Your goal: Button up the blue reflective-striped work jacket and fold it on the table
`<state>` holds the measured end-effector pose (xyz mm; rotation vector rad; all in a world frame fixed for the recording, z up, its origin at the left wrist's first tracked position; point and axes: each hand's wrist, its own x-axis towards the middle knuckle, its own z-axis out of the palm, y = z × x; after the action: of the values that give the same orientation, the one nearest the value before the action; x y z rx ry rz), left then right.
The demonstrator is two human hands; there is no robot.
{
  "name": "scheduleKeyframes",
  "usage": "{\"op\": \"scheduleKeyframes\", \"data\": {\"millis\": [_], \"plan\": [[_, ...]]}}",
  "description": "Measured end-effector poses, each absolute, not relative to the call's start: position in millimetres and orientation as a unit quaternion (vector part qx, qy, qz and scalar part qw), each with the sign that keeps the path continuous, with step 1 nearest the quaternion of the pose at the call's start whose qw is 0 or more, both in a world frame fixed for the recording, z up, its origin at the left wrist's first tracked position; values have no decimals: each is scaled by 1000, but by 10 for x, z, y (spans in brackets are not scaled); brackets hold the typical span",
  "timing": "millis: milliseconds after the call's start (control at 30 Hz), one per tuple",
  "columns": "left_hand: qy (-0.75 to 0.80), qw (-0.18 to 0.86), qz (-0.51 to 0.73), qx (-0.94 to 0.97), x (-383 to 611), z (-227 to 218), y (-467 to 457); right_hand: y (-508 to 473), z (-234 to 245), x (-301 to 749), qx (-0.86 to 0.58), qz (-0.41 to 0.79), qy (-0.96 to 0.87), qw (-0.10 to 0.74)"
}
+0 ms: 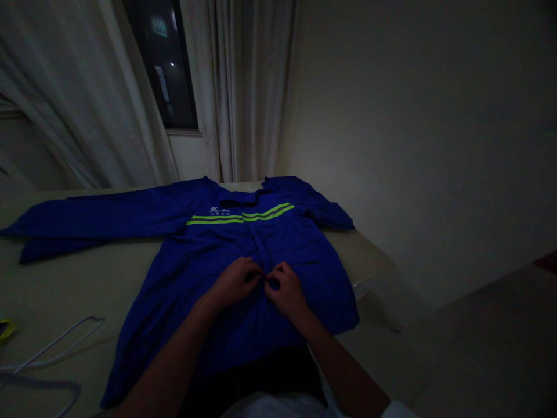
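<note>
A blue work jacket (204, 255) with yellow-green reflective stripes (241, 215) across the chest lies spread face up on a pale surface (65, 278). One long sleeve (91, 220) stretches out to the left; the other is bunched at the far right. My left hand (235, 281) and my right hand (285, 290) meet at the jacket's front closure near its middle. Both have their fingers curled and pinched on the fabric edges there. What lies between the fingertips is too dark to make out.
A white wire hanger (52, 348) lies on the surface at the near left, with a small yellow thing (5, 330) at the left edge. Pale curtains (243, 87) and a dark window (163, 58) stand behind. The surface's right edge (369, 273) drops to the floor.
</note>
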<state>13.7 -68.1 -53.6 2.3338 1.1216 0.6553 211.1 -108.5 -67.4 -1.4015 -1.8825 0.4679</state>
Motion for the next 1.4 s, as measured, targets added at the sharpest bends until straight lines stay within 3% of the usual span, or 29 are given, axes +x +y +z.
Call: {"op": "scheduleKeyframes", "data": {"millis": [400,633,1000,1400], "plan": [[426,258,227,837,131,-669,-651,-1078,-671,2132,-528,203,-735,373],[400,190,196,875,154,-506,-724,-1079,-670,2134,-530,200,-737,370],[323,110,239,909,136,-489,-726,-1022,-712,2256,-486,258,-703,451],[326,27,223,918,111,-526,-730,-1012,-706,2272,-472,327,-682,453]]}}
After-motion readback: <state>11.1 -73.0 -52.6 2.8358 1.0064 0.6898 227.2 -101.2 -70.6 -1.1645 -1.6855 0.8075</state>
